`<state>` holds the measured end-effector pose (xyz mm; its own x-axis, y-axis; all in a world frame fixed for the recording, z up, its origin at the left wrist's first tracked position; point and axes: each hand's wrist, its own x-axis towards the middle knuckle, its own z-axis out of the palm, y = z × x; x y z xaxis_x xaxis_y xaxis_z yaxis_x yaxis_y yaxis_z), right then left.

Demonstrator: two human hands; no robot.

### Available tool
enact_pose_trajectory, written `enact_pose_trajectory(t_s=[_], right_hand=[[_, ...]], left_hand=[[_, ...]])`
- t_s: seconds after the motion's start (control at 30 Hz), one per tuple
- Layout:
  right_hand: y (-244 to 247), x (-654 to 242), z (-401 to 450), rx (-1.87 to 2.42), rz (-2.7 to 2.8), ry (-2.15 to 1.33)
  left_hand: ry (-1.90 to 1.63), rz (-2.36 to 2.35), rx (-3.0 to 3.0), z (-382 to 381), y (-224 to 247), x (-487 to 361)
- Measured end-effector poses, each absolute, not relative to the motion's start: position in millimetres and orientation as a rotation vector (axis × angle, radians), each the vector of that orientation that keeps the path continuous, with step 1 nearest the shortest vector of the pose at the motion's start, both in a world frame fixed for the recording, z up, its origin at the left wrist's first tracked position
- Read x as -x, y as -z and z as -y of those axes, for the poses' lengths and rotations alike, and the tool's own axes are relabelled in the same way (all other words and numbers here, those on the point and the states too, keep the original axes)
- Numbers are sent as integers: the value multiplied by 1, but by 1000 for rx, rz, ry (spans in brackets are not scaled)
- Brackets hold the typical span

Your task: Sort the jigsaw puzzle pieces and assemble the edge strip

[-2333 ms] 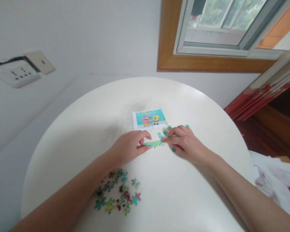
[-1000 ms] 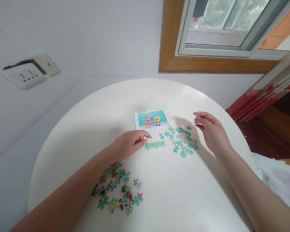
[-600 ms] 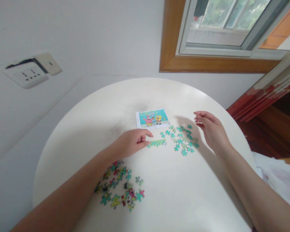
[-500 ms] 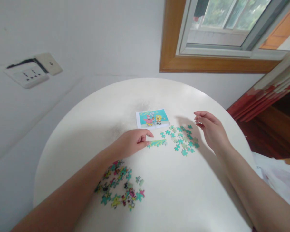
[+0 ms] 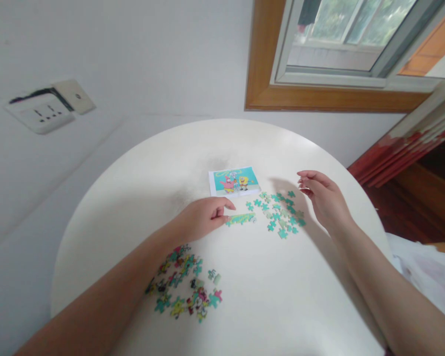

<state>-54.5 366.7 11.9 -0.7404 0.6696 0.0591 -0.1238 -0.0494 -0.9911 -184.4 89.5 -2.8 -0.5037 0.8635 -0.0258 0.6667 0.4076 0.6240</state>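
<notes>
On the white table point(image 5: 244, 277), a multicoloured pile point(image 5: 200, 299) lies nearside of the spread thumb and forefinger of the left hand point(image 5: 202, 217), teal pieces point(image 5: 277, 216) left of the curled fingertips, unclear if touching, of the right hand point(image 5: 324, 200), a picture card point(image 5: 235, 182) beyond the left forefinger, and a joined puzzle strip point(image 5: 241, 218) at the left thumbtip.

Smooth, glossy table point(image 5: 259, 291); paper picture point(image 5: 234, 181); wooden window frame point(image 5: 333, 99)

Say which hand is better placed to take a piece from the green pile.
Probably the right hand: it is beside the green pile, while the left hand is at the joined strip.
</notes>
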Motion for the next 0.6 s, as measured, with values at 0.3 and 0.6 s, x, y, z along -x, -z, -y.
enact_pose_trajectory(t_s=[0.3,0.6], right_hand=[[-12,54,-366,576,1714,-1822],[-12,54,-367,591,1736,-1795]], left_hand=[[-798,-2321,-1327,-89,3,184],[-788,-2322,-1333,-89,2,184]])
